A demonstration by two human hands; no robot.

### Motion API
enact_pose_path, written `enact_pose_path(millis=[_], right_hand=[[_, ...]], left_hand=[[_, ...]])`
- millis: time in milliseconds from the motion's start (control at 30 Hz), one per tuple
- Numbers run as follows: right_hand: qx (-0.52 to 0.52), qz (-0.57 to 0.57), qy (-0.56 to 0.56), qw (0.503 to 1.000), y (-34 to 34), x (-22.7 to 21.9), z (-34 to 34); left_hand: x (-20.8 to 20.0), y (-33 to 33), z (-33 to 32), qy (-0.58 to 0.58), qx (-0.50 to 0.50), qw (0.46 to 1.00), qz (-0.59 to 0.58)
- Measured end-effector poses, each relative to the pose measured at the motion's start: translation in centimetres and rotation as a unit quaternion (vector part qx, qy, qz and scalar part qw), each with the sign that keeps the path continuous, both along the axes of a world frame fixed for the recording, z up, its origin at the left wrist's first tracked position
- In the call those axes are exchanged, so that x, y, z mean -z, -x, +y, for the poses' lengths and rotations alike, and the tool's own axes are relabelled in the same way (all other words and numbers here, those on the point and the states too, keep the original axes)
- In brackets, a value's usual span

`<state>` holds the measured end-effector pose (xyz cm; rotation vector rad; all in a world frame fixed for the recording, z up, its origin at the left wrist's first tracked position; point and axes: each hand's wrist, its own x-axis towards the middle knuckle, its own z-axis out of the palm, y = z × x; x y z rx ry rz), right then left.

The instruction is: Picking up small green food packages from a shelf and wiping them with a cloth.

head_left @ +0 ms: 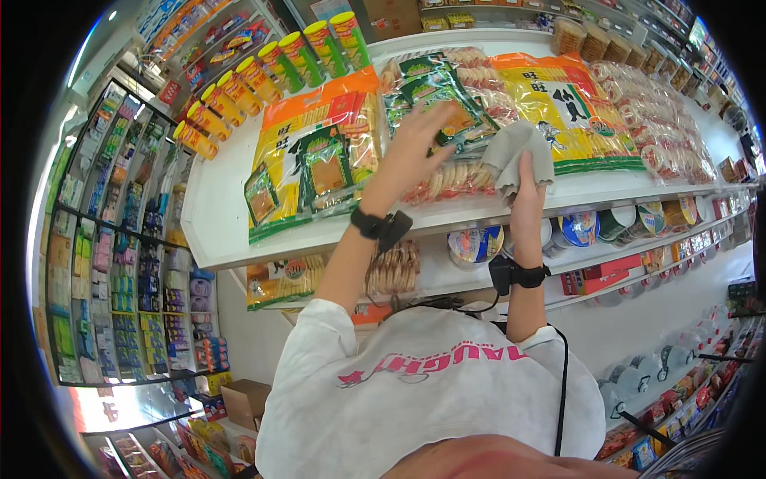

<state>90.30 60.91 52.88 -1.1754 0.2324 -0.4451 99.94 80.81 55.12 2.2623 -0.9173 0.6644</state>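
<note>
My right hand (527, 194) is closed round a folded grey cloth (520, 153) above the shelf's front edge. Over a pile of small green snack packets (431, 78) my left hand (416, 142) reaches with fingers spread, slightly blurred; whether it touches the top packet I cannot tell. Under that pile lie clear bags of round crackers (435, 182). Left of the hand is a large yellow-and-orange snack bag (286, 132), with more green packets (325, 172) on it. Another yellow-and-orange bag (562, 108) lies beyond the cloth, to the right.
Yellow and green canisters (279, 65) stand in a row along the back left of the white shelf (217, 215). Clear bags of wrapped crackers (650, 120) fill its right side. Round-lidded tubs (580, 229) sit on the tier below. A tall rack of goods (128, 239) stands at left.
</note>
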Motion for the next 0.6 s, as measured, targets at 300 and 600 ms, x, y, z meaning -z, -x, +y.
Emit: enact_pose_path(millis=[300,600], right_hand=[[-0.001,0.013,0.007,1.000,3.0,0.7,0.7],[-0.150,0.014,-0.159,0.976,4.3,2.7,0.3]], left_hand=[[3.2,2.9,0.1,-0.057,0.024,0.998,-0.008],[0.1,10.3,2.8,0.054,0.124,0.989,0.053]])
